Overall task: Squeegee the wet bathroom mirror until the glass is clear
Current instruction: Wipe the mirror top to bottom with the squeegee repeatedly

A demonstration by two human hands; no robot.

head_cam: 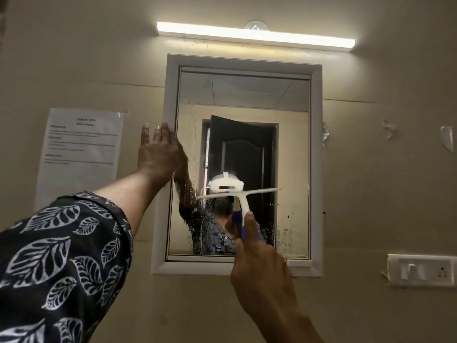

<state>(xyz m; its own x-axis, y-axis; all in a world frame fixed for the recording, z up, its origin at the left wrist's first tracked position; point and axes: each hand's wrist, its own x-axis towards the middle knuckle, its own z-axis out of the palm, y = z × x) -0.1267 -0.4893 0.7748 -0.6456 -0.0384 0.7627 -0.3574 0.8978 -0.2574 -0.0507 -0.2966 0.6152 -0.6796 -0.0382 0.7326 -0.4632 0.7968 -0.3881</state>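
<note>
Nearest the lens, a leaf-patterned sleeve is seen at the lower left, covering the left arm. The left hand is laid flat, fingers straight, against the left edge of the mirror frame. Nothing is grasped by it, and it is judged to be placed there as a brace while the reach is made.

The squeegee is held by the right hand, whose fingers are wrapped round the lower, blue part of the handle, with one digit extended up along it for control. The blade is set nearly level, tilted slightly up to the right, about halfway down the mirror. Whether the blade edge is pressed against the glass cannot be told.

Glass above the blade appears largely clear. Droplets are seen below it at the lower right and along the left margin. A downward stroke is judged to be in hand, so that water is driven toward the bottom rail. A lit light bar is mounted above the frame.
</note>
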